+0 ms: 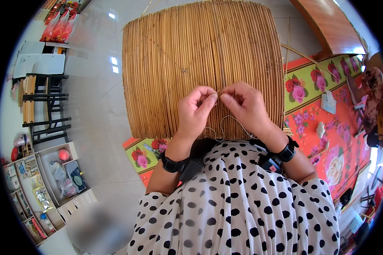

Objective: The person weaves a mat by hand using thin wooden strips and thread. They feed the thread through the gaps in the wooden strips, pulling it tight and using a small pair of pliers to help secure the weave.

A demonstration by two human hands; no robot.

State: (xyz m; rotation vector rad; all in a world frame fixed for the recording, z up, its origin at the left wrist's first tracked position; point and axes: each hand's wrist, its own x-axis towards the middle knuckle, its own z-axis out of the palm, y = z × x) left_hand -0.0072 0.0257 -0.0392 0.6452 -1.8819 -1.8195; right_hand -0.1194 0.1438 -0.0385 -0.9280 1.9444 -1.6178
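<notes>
A broad mat of brown reed stalks (170,46), bound side by side, lies in front of me with its near edge at my lap. Above its near half, my left hand (195,106) and my right hand (244,106) meet fingertip to fingertip, both closed in a pinch. A thin pale thread (223,123) runs from between them and hangs in loose loops over the stalks near my lap. Whether a needle is in my fingers cannot be made out.
Floral red and green sheeting (304,110) spreads on the right, with a crumpled white tissue (328,102) and loose stalks (304,55). A wooden furniture panel (330,25) stands far right. Scissors (151,149) lie left of my left forearm. Open drawers (57,170) and black stools (51,102) line the left.
</notes>
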